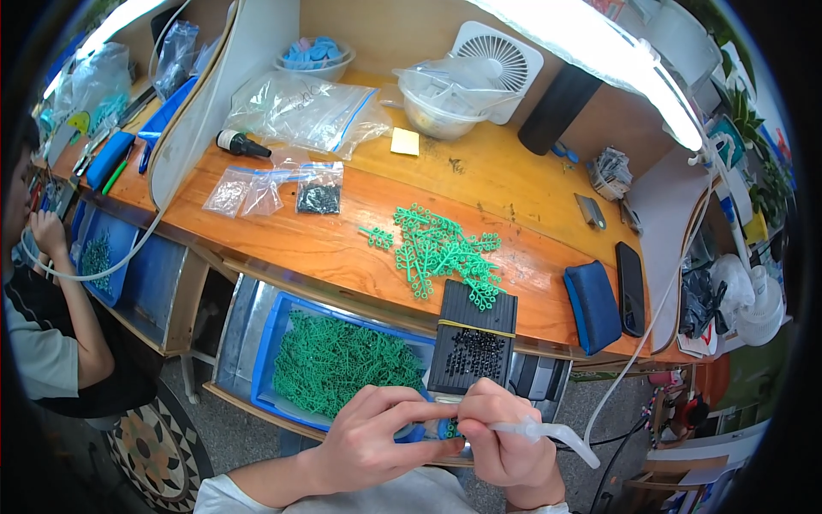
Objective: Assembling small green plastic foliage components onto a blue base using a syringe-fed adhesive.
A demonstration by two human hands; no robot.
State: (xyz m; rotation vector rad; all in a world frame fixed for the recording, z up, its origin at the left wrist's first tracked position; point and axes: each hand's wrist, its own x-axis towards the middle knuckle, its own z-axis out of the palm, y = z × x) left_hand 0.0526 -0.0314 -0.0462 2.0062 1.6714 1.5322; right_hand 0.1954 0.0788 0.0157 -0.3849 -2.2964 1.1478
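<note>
- A small green plastic piece (449, 427) sits pinched between the fingertips of both hands, at the near edge of the scene, just near of the blue tray's right end. It is too small and too covered to tell its long axis.
- The left hand (377, 437) comes in from the lower left, its fingers narrowed onto the piece from that side, thumb and forefinger pointing right.
- The right hand (501, 437) meets it from the right, closed around a translucent white nozzle tool (548, 433) whose hose trails off to the right. The tool's tip seems to point left at the piece, which lies between the hands, about equally close to both.
- Just far of the hands stands a black ribbed block (473, 337) dotted with small black parts.
- To its left, the blue tray (267, 360) holds a heap of green plastic sprigs.
- On the orange wooden bench (342, 240) beyond lies a loose pile of green sprigs (445, 248), with small zip bags (274, 190) farther left.
- Another person (43, 325) sits at the far left.
</note>
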